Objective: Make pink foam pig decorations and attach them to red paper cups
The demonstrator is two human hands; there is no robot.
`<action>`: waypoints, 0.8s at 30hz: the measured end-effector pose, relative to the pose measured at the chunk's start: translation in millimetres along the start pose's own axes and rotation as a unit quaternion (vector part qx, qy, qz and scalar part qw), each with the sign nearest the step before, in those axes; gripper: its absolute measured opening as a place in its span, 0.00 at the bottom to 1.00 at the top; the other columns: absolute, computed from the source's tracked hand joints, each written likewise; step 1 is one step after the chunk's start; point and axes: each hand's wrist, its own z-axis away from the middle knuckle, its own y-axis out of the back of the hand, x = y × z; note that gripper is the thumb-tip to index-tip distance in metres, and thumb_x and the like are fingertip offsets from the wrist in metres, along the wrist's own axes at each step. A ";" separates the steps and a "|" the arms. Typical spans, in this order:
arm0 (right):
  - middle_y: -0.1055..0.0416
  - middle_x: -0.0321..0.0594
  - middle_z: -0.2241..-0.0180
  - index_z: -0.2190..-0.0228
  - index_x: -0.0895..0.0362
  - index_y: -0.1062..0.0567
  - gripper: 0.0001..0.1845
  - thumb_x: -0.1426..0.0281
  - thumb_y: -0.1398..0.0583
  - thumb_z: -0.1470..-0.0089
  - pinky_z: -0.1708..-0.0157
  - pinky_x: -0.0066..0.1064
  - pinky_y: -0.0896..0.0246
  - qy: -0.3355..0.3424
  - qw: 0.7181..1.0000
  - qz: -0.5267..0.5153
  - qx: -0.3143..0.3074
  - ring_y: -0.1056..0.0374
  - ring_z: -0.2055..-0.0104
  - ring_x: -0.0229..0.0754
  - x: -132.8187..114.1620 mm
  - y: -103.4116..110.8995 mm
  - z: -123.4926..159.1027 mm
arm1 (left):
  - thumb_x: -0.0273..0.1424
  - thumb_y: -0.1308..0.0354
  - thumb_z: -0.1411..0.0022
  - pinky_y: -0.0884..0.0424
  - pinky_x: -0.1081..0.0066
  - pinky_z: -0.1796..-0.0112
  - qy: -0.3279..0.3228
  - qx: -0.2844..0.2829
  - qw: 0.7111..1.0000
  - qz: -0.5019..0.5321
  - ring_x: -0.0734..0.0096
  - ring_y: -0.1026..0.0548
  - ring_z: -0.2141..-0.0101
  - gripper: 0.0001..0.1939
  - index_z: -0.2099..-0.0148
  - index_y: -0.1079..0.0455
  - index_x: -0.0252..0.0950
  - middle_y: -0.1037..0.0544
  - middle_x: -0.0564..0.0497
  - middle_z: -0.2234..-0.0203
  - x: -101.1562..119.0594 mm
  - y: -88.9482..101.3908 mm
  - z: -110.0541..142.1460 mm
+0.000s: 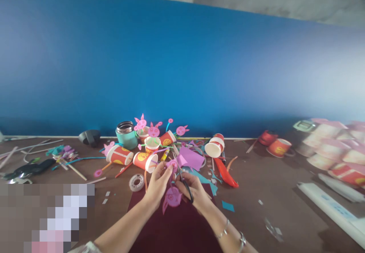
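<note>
My left hand point(158, 182) pinches a small pink paper piece point(172, 164) at its fingertips. My right hand point(191, 187) is closed on black-handled scissors point(185, 184), whose blades point up towards that pink piece. A pink paper pig face point(172, 198) hangs below my hands, over a dark maroon sheet point(176, 226). Just beyond my hands lie red paper cups point(145, 161) with pink pig faces on sticks, and a purple paper scrap point(191, 158).
A roll of clear tape point(137, 182) lies left of my hands. A teal jar point(126, 134) stands at the back. A red-orange strip point(226, 173), blue scraps point(228, 206), more cups point(278, 147) and stacked cups point(339, 150) lie to the right. Behind the table rises a blue wall.
</note>
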 end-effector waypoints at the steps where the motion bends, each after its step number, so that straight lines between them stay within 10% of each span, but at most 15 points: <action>1: 0.42 0.27 0.86 0.75 0.59 0.30 0.20 0.57 0.32 0.61 0.88 0.21 0.56 -0.002 1.000 0.001 0.000 0.51 0.88 0.27 -0.1 -0.1 0.1 | 0.41 0.36 0.50 0.38 0.78 0.75 -0.001 0.000 1.000 -0.003 0.77 0.35 0.78 0.15 0.74 0.33 0.35 0.31 0.56 0.82 0.2 0.0 0.0; 24: 0.45 0.25 0.90 0.76 0.58 0.32 0.19 0.55 0.37 0.53 0.89 0.21 0.58 0.019 0.998 0.049 -0.033 0.53 0.90 0.27 1.9 9.3 -1.8 | 0.46 0.39 0.49 0.43 0.78 0.78 -0.022 -0.033 0.997 -0.059 0.80 0.38 0.81 0.19 0.73 0.36 0.34 0.34 0.58 0.85 1.2 9.0 -10.4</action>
